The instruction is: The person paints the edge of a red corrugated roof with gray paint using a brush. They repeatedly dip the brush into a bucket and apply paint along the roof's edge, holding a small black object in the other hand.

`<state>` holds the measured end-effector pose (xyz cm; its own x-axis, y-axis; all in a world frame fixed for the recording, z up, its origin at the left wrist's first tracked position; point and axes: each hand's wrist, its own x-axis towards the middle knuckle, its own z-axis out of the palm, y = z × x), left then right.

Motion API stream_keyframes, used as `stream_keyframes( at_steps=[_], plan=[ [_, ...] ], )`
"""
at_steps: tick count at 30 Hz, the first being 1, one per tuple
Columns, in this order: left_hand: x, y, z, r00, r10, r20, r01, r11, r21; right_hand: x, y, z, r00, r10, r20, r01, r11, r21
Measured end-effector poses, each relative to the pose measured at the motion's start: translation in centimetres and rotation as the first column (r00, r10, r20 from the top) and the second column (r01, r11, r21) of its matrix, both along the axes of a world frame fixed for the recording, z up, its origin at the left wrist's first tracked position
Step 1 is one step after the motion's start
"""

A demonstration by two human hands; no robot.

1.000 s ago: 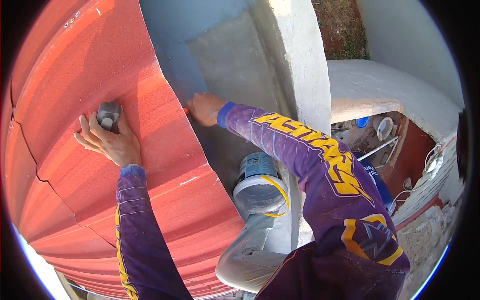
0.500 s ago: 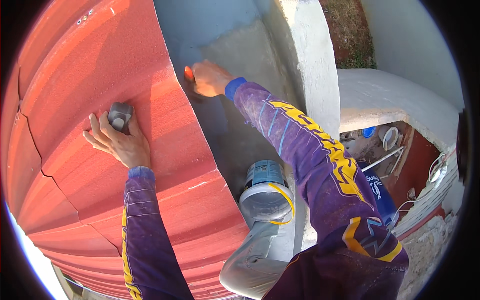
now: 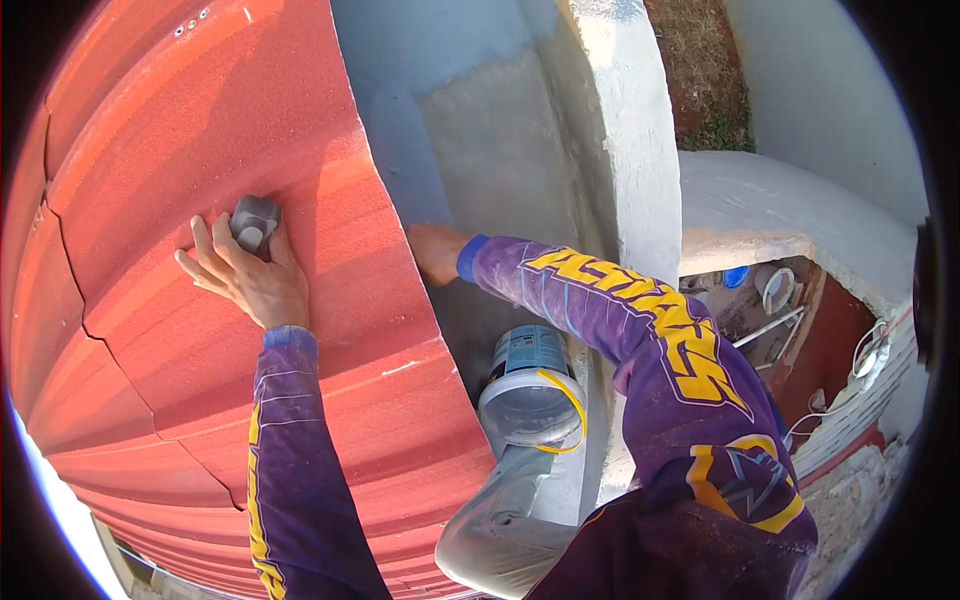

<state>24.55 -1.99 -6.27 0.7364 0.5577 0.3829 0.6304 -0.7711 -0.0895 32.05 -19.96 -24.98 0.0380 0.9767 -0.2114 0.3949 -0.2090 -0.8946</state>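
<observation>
Viewing from a distance, I find the dark grey block (image 3: 257,216) between nine and ten o'clock: compact, round-cornered, with a paler oval patch on its face, lying against the red corrugated metal roof (image 3: 340,265). At nine o'clock the left hand (image 3: 262,285) has thumb and index finger closed about it, the other fingers spread. Just off centre toward half past ten, the right hand (image 3: 437,255) reaches to the roof's edge from the cement channel (image 3: 500,150); its fingers are hidden there, so I cannot tell whether it is open or gripping. A pale blue-grey coat (image 3: 400,150) covers part of the channel toward eleven o'clock.

Compared with half a second earlier, the right hand lies farther toward six o'clock, and the orange-red piece then visible at its fingers is out of sight. The left hand keeps the block; the bucket remains in the channel.

I count two hands, two purple sleeves (image 3: 300,430), one block, one pale bucket (image 3: 530,350) with one yellow handle (image 3: 581,405) at five o'clock, one grey trouser leg (image 3: 500,535) near six, one white-topped parapet (image 3: 645,180) between one and two, and three roof fasteners (image 3: 191,24) at half past ten.
</observation>
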Motion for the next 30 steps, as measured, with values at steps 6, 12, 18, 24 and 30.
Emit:
stream_keyframes(
  at_steps=[6, 12, 18, 24, 30],
  plan=[
    [-0.9, 0.5, 0.8, 1.0, 0.01, -0.011, -0.009, 1.0, 0.028, 8.7, 7.3, 3.7, 0.955, -0.218, 0.198, 0.257, 0.946, -0.199],
    [-0.1, 0.1, 0.0, 1.0, -0.028, 0.009, 0.028, 0.999, 0.015, 18.4, 9.6, 4.5, 0.699, -0.648, 0.301, 0.606, 0.761, 0.231],
    [-0.6, 0.3, 0.4, 1.0, -0.007, -0.001, 0.007, 1.0, 0.025, -2.9, -0.8, 1.8, 0.986, -0.089, 0.14, 0.096, 0.994, -0.044],
    [-0.5, 0.4, 0.2, 0.999, -0.044, 0.009, 0.044, 0.998, 0.041, -0.6, 2.5, 1.1, 0.997, -0.076, 0.013, 0.077, 0.984, -0.158],
    [0.3, 0.3, 0.2, 0.999, -0.048, 0.011, 0.048, 0.997, 0.055, 18.8, 11.5, 5.3, 0.619, -0.738, 0.268, 0.73, 0.667, 0.152]
  ],
)
